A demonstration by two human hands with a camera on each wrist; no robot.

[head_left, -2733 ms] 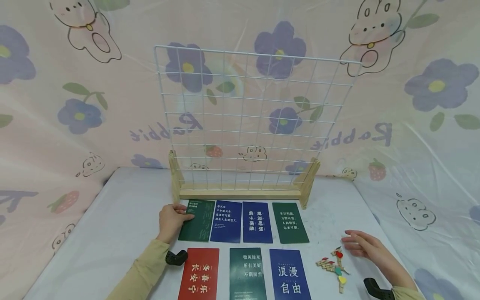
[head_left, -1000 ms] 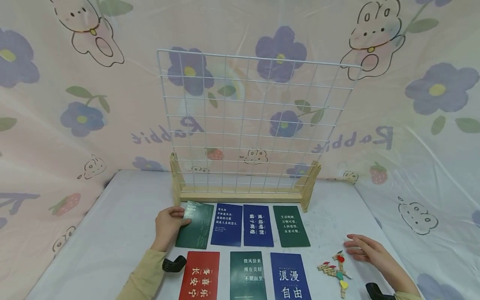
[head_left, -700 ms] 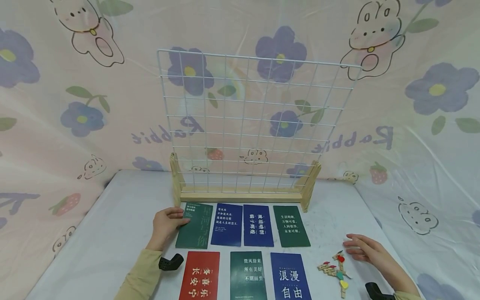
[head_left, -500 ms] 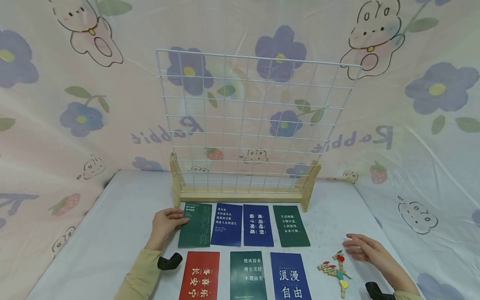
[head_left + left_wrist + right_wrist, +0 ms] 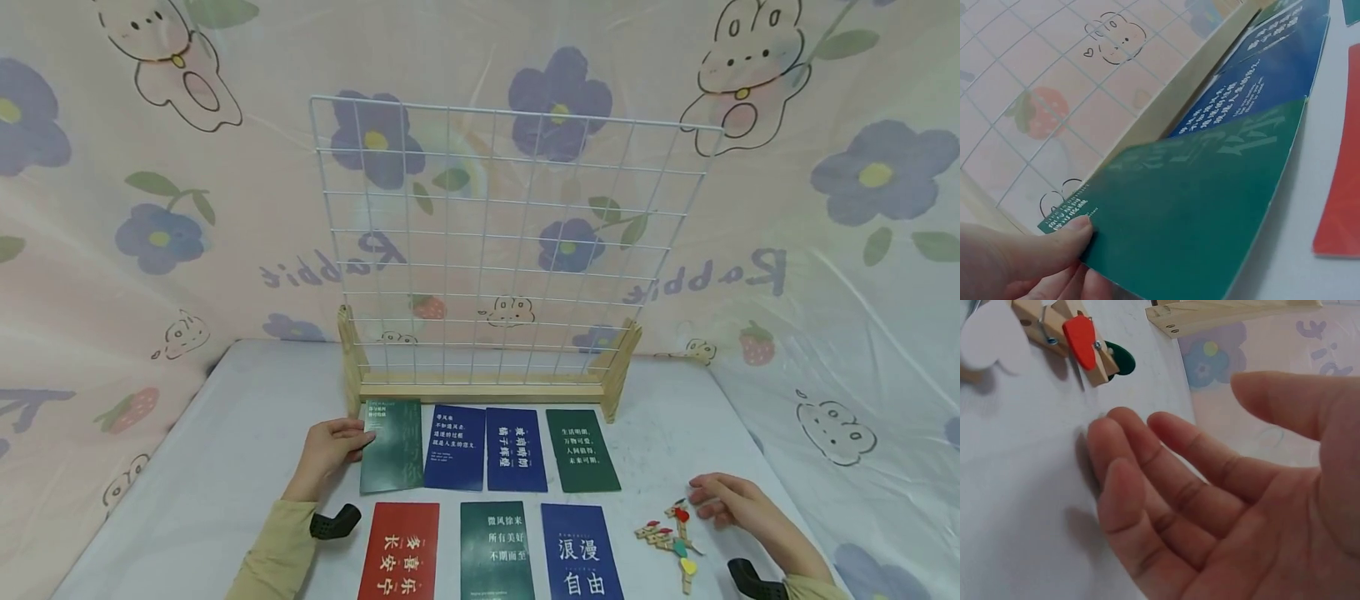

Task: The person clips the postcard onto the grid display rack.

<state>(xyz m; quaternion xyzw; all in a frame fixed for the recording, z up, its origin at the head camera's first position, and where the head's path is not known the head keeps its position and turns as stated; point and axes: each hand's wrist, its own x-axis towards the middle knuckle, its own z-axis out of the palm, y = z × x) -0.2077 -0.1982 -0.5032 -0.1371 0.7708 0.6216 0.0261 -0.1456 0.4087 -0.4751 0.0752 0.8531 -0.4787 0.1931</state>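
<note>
My left hand [image 5: 324,454] pinches the left edge of a green card [image 5: 393,450] with white print, thumb on top and fingers beneath. In the left wrist view this card [image 5: 1191,206] is tilted up and partly covers a blue card [image 5: 1291,81] behind it. My right hand [image 5: 742,508] holds nothing; its fingers are loosely bent, palm showing in the right wrist view. Close beside it lie small wooden clothespins [image 5: 671,542] with coloured hearts, one bearing a red heart [image 5: 1080,342].
A white wire grid [image 5: 495,208] stands in a wooden base [image 5: 480,390] behind the cards. Two blue cards [image 5: 454,448] and another green card [image 5: 582,450] continue the back row. Nearer lie a red card [image 5: 397,550], a green-grey card [image 5: 495,550] and a blue card [image 5: 581,550].
The green card in my left hand has shifted and tilted slightly, now a little further right than a second ago. My right hand's fingers have bent a little more.
</note>
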